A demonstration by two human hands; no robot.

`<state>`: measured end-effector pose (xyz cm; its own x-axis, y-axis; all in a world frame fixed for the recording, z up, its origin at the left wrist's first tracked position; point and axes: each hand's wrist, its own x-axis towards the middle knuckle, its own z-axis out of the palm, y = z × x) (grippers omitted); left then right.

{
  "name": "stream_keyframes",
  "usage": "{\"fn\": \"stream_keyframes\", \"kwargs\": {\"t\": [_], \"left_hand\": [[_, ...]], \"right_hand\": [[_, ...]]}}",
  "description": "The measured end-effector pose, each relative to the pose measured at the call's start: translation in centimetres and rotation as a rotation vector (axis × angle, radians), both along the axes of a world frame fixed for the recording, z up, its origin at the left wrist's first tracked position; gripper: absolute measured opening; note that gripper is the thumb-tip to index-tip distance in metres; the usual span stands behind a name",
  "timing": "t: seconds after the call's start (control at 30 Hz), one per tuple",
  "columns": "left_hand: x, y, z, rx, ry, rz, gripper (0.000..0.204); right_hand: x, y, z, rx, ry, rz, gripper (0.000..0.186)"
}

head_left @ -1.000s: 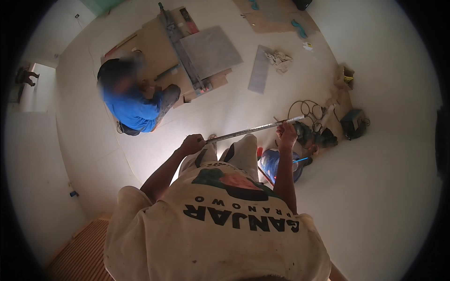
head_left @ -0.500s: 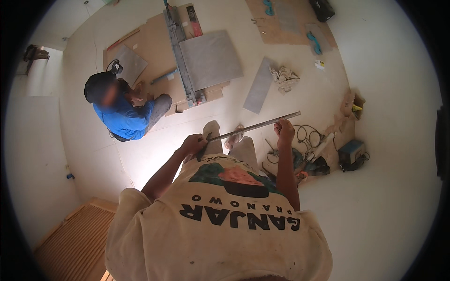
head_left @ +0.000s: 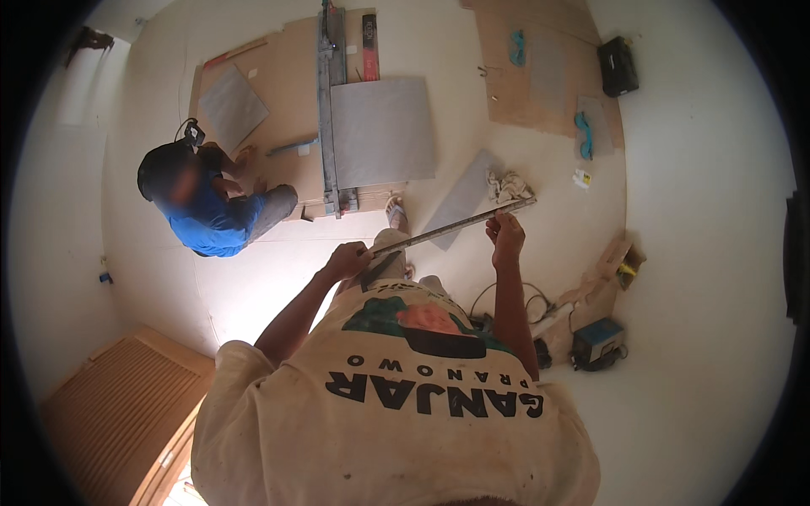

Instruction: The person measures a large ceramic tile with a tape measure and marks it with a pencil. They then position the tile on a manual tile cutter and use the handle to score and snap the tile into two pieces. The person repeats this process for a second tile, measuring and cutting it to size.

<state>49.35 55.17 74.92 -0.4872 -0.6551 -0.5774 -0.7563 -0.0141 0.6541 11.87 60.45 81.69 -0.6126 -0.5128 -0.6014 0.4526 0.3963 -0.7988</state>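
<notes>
A long, narrow metal ruler (head_left: 443, 229) slants across in front of my body, its right end higher in the picture. My left hand (head_left: 347, 261) is closed around its left end. Close to the other end, my right hand (head_left: 505, 235) pinches it between thumb and fingers. Beneath the ruler, partly covered by it, a grey tile strip (head_left: 462, 198) lies on the floor beside a crumpled cloth (head_left: 509, 186). My feet, one in a sandal (head_left: 396, 212), show past the ruler's left part.
Ahead, a tile cutter (head_left: 327, 110) and a large grey tile (head_left: 384, 131) rest on cardboard (head_left: 291, 93). A co-worker in blue (head_left: 207, 211) crouches at left. Blue-green suction lifters (head_left: 583, 135) lie at far right. A blue box-shaped machine (head_left: 597, 339) and cables sit near the right wall.
My view has shifted and I have moved forward, one sandalled foot now nearer the tile cutter. The ruler stays in both hands and now passes over the tile strip.
</notes>
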Motion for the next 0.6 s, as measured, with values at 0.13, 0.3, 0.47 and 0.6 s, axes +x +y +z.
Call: {"fn": "stream_keyframes", "kwargs": {"t": [0.13,0.3,0.47,0.6], "left_hand": [[-2.6,-5.8,-0.3,-0.02,0.023,0.037,0.03],[-5.3,-12.2,2.5,-0.013,0.054,0.108,0.032],[-6.7,-15.9,1.6,-0.053,0.063,0.213,0.033],[-8.7,-18.5,1.3,-0.017,0.006,0.339,0.032]], "right_hand": [[-2.4,-6.3,1.0,0.01,0.019,0.074,0.014],[-4.8,-13.8,2.3,-0.039,0.03,0.131,0.015],[-6.7,-20.5,2.3,-0.044,-0.036,0.226,0.016],[-9.3,-26.4,1.0,0.05,-0.015,0.383,0.019]]}}
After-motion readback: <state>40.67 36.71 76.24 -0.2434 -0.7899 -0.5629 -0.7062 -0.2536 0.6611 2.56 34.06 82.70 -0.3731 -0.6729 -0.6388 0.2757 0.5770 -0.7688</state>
